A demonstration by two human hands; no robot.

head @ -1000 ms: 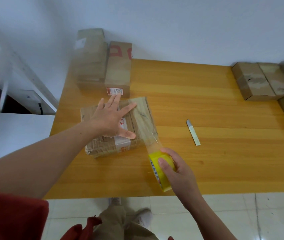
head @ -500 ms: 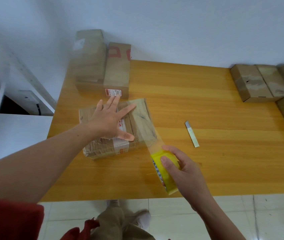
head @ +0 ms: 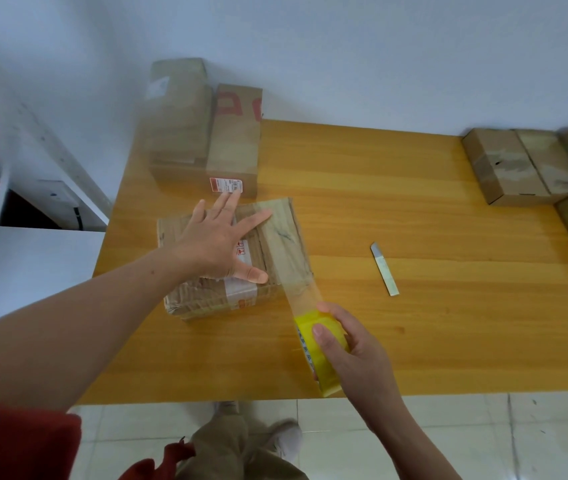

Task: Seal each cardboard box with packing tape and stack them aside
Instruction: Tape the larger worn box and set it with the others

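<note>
A worn cardboard box point(head: 277, 237) with a white label lies on the wooden table point(head: 414, 209), left of centre. My left hand point(head: 222, 242) presses flat on its top, fingers spread. My right hand point(head: 348, 344) grips a yellow roll of packing tape point(head: 310, 336) just off the box's near right corner. A clear strip of tape point(head: 301, 292) stretches from the roll up over the right side of the box top.
A small metal cutter blade point(head: 384, 268) lies on the table to the right of the box. Two taller boxes point(head: 206, 133) stand at the back left corner. Several flat boxes point(head: 525, 164) sit at the far right edge. The floor shows below the table's near edge.
My right hand has drawn the tape roll a little further toward me and to the right, lengthening the strip. My left hand stays flat on the box.
</note>
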